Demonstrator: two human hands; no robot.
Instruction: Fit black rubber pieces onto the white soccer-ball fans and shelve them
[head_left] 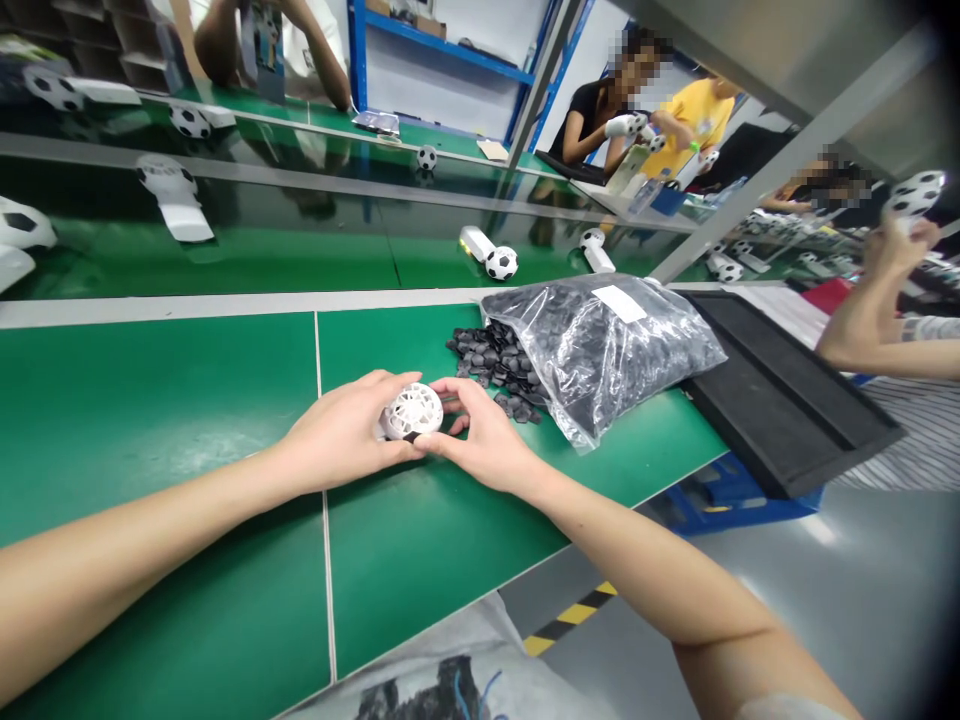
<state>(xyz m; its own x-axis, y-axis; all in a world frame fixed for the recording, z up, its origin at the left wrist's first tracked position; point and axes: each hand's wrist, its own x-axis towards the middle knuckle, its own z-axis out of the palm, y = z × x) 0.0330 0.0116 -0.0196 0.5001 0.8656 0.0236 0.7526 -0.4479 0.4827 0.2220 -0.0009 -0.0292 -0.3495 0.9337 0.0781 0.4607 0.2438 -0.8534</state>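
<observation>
Between both hands, just over the green table (225,400), is a round white openwork plastic shell (415,411) with a dark piece at its lower edge. My left hand (349,430) wraps round its left side, thumb below and fingers above. From the right, my right hand (484,430) has its thumb at the lower edge and fingers against the side. Whether the right fingers also hold a small piece is hidden. Beyond the right hand, small black plastic pieces (499,360) spill from a clear plastic bag (600,350) with a white label.
Behind the table runs a glossy green conveyor (300,250) carrying white devices with football-patterned heads (501,263). A black tray (795,400) juts past the table's right edge, above a blue crate (720,500). Co-workers sit across and at the right; one raises a football-patterned piece (916,193).
</observation>
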